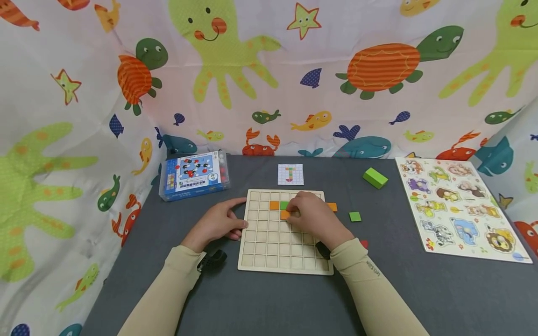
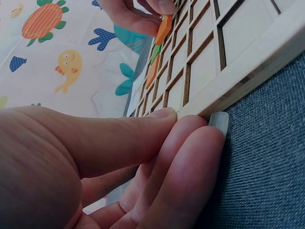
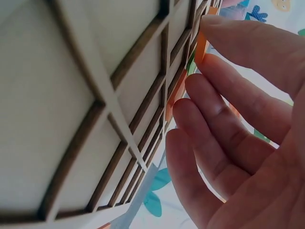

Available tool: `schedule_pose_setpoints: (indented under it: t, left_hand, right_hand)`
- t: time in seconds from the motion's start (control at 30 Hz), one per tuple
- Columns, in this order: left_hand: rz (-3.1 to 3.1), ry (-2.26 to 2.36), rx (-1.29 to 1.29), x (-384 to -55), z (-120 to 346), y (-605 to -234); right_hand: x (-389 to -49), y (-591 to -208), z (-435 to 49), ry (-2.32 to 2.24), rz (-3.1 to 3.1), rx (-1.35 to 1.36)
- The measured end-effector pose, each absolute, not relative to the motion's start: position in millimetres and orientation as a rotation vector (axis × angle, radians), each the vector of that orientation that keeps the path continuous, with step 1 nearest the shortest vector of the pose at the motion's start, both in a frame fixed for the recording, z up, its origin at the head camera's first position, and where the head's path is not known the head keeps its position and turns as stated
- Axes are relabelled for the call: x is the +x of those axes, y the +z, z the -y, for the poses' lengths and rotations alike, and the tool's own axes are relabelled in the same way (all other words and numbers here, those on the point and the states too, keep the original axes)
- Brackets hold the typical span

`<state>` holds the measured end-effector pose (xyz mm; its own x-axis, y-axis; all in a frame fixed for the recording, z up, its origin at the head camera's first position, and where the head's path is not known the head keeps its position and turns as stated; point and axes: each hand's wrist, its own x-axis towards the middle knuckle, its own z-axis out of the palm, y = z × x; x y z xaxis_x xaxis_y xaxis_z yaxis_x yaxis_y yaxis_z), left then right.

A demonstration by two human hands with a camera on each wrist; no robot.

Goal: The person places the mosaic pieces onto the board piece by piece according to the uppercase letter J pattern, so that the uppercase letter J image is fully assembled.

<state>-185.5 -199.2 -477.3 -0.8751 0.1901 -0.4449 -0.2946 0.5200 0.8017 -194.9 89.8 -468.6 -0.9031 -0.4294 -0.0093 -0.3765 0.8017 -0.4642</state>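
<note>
A wooden grid board (image 1: pixel 260 237) lies flat on the dark grey tabletop. My left hand (image 1: pixel 218 220) holds its left edge, thumb (image 2: pixel 128 138) on the rim and fingertips against the side. Over the upper middle of the grid, my right hand (image 1: pixel 313 214) pinches an orange square tile (image 3: pixel 202 46) between thumb and index finger; the tile's near edge meets the grid. Beside it sit a green tile (image 1: pixel 284 205) and another orange tile (image 1: pixel 274 205) in the second row. The right hand hides cells to their right.
A pattern card (image 1: pixel 290 174) lies behind the board. To the right are an orange piece (image 1: pixel 332 206), a green tile (image 1: pixel 355 216), a green block (image 1: pixel 375 178), a partly hidden red piece (image 1: pixel 364 243) and an animal puzzle board (image 1: pixel 466 210). A blue box (image 1: pixel 194 175) stands back left.
</note>
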Motion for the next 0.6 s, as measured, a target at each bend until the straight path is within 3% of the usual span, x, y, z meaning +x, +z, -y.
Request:
schedule_pose_setpoints:
  t: [0.6]
  left_hand:
    - [-2.286, 1.297, -0.099, -188.1, 199.0, -477.1]
  right_hand:
    - [-192.0, -465.8, -84.9, -0.618, -2.925, -0.639]
